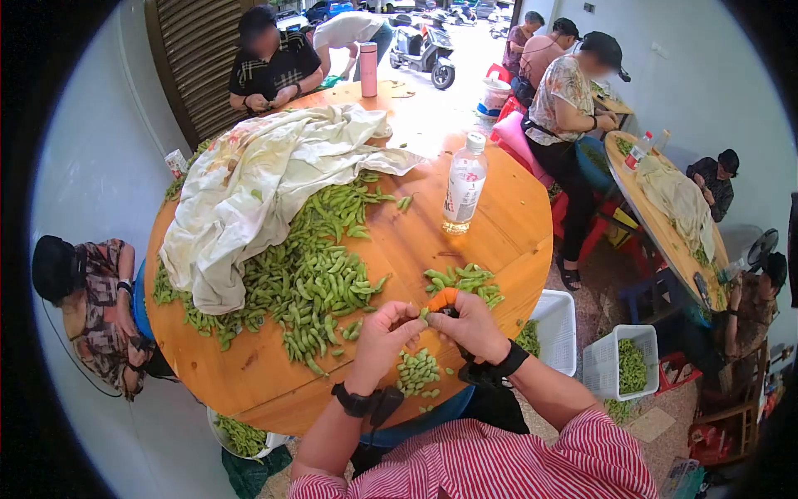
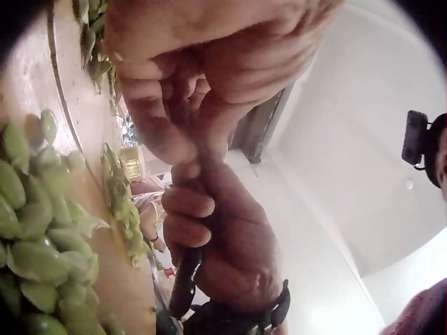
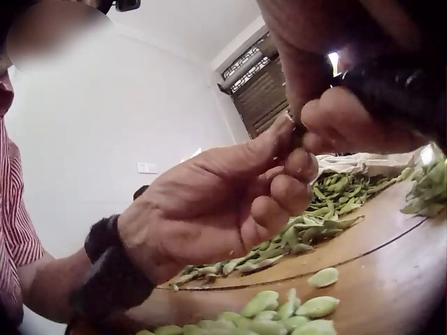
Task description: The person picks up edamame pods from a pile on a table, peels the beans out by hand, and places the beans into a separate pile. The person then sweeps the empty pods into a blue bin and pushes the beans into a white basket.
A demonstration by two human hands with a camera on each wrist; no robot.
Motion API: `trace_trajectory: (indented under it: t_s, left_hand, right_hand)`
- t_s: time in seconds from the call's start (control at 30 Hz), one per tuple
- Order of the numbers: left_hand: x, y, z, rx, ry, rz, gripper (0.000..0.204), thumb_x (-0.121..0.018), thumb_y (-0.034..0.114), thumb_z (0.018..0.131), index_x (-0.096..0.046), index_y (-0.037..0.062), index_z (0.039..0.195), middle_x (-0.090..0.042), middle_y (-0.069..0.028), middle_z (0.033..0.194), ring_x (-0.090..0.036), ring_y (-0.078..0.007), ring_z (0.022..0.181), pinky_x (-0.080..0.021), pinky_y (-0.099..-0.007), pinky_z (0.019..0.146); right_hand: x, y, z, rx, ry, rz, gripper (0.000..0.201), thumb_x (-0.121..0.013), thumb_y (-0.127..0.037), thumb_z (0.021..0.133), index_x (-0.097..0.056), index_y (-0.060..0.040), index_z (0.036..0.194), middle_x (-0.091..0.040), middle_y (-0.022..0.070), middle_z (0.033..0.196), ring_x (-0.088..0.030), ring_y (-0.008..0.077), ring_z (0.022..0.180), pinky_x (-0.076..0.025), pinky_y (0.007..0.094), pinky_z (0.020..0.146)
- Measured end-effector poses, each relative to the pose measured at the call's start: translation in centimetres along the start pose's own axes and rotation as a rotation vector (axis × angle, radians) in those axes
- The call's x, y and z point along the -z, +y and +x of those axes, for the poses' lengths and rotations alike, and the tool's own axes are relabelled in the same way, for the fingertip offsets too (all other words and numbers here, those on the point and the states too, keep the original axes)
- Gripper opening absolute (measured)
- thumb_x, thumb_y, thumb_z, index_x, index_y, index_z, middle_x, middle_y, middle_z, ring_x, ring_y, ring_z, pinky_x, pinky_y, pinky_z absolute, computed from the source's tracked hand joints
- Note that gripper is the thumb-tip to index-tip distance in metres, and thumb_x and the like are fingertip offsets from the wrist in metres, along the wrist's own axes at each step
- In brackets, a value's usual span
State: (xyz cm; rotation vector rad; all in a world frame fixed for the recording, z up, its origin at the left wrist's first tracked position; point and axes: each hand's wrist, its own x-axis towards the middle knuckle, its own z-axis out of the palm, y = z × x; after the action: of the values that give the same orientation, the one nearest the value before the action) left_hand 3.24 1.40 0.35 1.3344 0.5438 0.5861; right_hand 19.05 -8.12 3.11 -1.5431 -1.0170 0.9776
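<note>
Over the near edge of the round wooden table, my left hand (image 1: 385, 339) and right hand (image 1: 478, 326) meet, fingertips together. Between them is a small green soybean pod (image 1: 425, 314), pinched by both; the fingers hide most of it in the wrist views. An orange piece (image 1: 445, 297) and something black show at my right index finger. Part of a smooth black object (image 2: 184, 283) lies against that hand's fingers in the left wrist view. Just below the hands is a small pile of shelled soybeans (image 1: 417, 373). Loose pods (image 1: 465, 281) lie beyond my right hand.
A large heap of pods (image 1: 312, 279) lies left, partly under a pale cloth (image 1: 266, 183). A drink bottle (image 1: 465, 185) and pink flask (image 1: 368, 70) stand farther back. White baskets (image 1: 559, 333) stand on the floor at right. Other people sit around this table and another (image 1: 665, 204).
</note>
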Motion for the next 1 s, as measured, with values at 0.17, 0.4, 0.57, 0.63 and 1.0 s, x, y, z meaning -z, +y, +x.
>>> trace_trajectory:
  t_s: [0.17,0.4,0.57,0.63,1.0]
  left_hand:
    - [-0.2,0.0,0.1,0.025,0.019,-0.037,0.010,-0.060,0.006,0.092,-0.058,-0.0011,0.098,-0.063,-0.0041,0.077,-0.059,-0.0095,0.063,-0.049,-0.0231,0.057]
    - [-0.2,0.0,0.1,-0.002,0.018,0.030,0.008,-0.059,0.006,0.092,-0.057,-0.0009,0.094,-0.061,-0.0037,0.075,-0.059,-0.0101,0.062,-0.049,-0.0232,0.056]
    - [-0.3,0.4,0.1,0.007,0.023,-0.009,0.007,-0.059,0.006,0.092,-0.057,-0.0006,0.093,-0.061,-0.0039,0.073,-0.058,-0.0100,0.061,-0.048,-0.0232,0.055]
    - [-0.3,0.1,0.0,0.003,0.027,0.003,0.006,-0.059,0.005,0.091,-0.057,-0.0006,0.092,-0.061,-0.0042,0.072,-0.058,-0.0099,0.061,-0.048,-0.0232,0.055]
    - [-1.1,0.2,-0.3,-0.113,0.153,0.300,0.011,-0.066,0.006,0.085,-0.060,-0.0022,0.085,-0.061,-0.0051,0.068,-0.058,-0.0087,0.058,-0.047,-0.0241,0.052]
  right_hand:
    - [0.0,0.1,0.1,-0.062,-0.053,0.153,0.013,-0.064,-0.016,0.090,-0.061,-0.0035,0.090,-0.056,-0.0019,0.065,-0.051,0.0048,0.052,-0.042,0.0195,0.047]
    - [0.4,0.6,0.5,-0.073,-0.096,0.210,0.013,-0.065,-0.017,0.091,-0.061,-0.0039,0.091,-0.058,-0.0021,0.067,-0.053,0.0042,0.055,-0.042,0.0184,0.049]
    - [0.3,-0.4,0.4,-0.095,-0.096,0.212,0.013,-0.064,-0.016,0.091,-0.061,-0.0039,0.089,-0.059,-0.0022,0.069,-0.053,0.0042,0.056,-0.043,0.0190,0.049]
    - [0.3,-0.4,0.4,-0.103,-0.097,0.209,0.012,-0.063,-0.016,0.090,-0.060,-0.0038,0.088,-0.059,-0.0025,0.072,-0.053,0.0041,0.057,-0.043,0.0194,0.049]
    - [-1.4,0.9,0.6,-0.184,0.013,0.453,0.006,-0.060,-0.008,0.086,-0.058,-0.0029,0.090,-0.057,0.0008,0.066,-0.053,0.0080,0.051,-0.042,0.0205,0.046]
